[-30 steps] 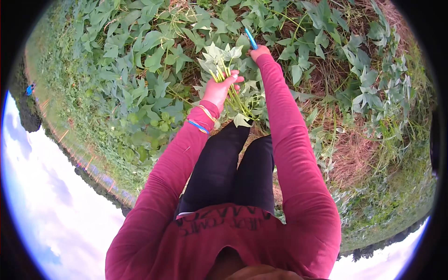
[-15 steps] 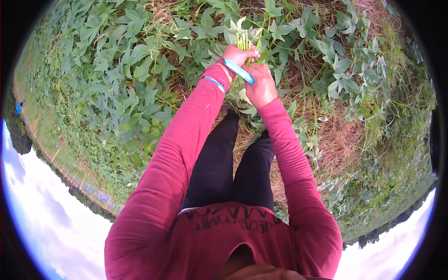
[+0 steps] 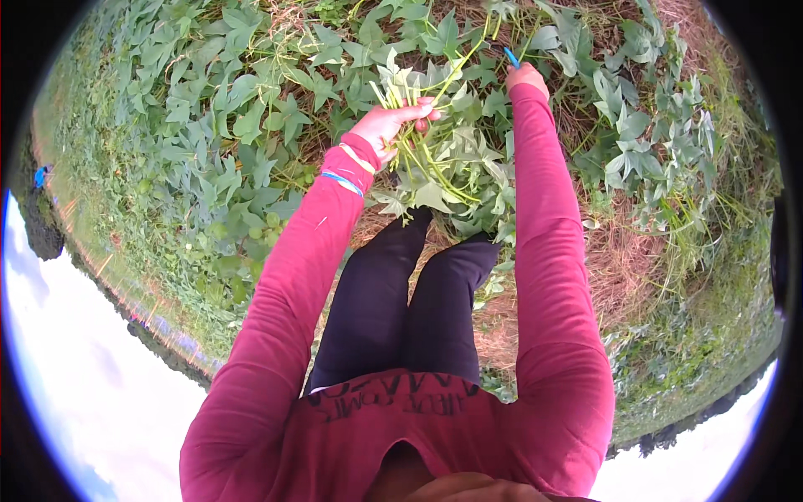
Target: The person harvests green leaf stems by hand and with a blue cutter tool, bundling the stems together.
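Observation:
My left hand [image 3: 389, 127] is closed around a bunch of leafy green vine cuttings [image 3: 433, 194]. Their pale cut stems stick out above the fist, and lobed leaves hang below toward my knees. One long stem slants from the bunch up to the right. My right hand [image 3: 529, 77] is stretched out farther ahead, low among the plants and apart from the bunch. It grips a slim blue tool [image 3: 511, 57], possibly a utility knife; only a short blue length shows past the fingers, which are mostly hidden behind the hand.
Dense vines with lobed leaves [image 3: 251, 92] cover the ground ahead and to the left. Dry straw [image 3: 619, 259] lies to the right of my legs, with tall grass [image 3: 711, 293] beyond. Far off at the left edge is a person in blue [image 3: 41, 176].
My hands were together at the bunch and have parted. The right one moved forward and right with the blue tool; the left one drew back left, tilting the cuttings.

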Motion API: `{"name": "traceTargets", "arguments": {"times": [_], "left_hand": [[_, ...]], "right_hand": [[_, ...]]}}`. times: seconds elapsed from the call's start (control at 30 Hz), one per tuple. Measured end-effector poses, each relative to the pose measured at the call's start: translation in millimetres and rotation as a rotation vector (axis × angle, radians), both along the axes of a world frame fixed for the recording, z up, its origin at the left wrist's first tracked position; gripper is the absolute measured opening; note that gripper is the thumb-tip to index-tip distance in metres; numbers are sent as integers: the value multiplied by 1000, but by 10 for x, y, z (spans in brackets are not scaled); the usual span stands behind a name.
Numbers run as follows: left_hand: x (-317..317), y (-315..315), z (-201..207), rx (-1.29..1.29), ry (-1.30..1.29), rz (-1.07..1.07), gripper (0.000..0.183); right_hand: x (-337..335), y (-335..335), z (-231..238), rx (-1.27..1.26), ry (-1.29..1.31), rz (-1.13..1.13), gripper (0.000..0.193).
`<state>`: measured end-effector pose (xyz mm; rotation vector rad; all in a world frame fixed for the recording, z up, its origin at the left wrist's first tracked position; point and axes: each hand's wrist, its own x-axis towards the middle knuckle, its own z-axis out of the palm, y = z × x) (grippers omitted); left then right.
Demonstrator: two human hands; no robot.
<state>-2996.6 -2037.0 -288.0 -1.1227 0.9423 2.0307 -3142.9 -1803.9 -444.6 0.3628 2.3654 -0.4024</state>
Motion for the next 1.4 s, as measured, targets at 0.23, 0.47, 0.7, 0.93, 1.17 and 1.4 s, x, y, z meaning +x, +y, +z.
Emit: {"name": "traceTargets", "arguments": {"times": [0.23,0.47,0.7,0.93,1.17,1.4], "left_hand": [[171,182,338,-35,8,44,36],[348,653,737,-17,90,-197,42],[1164,1228,777,46,-15,-156,33],[1328,1197,749,-20,-108,43,30],[1519,1504,771,-160,-134,-15,27],[1638,1456,809,7,-80,-1,26]], "right_hand": [[657,173,564,-327,263,-231,45],[527,538,226,-80,-8,-200,45],[1819,684,1501,-1440,-146,-1425,22],[1581,1176,2347,-1153,190,-972,24],[2381,99,2229,-844,189,-403,19],[2419,461,2233,-939,130,-565,22]]}}
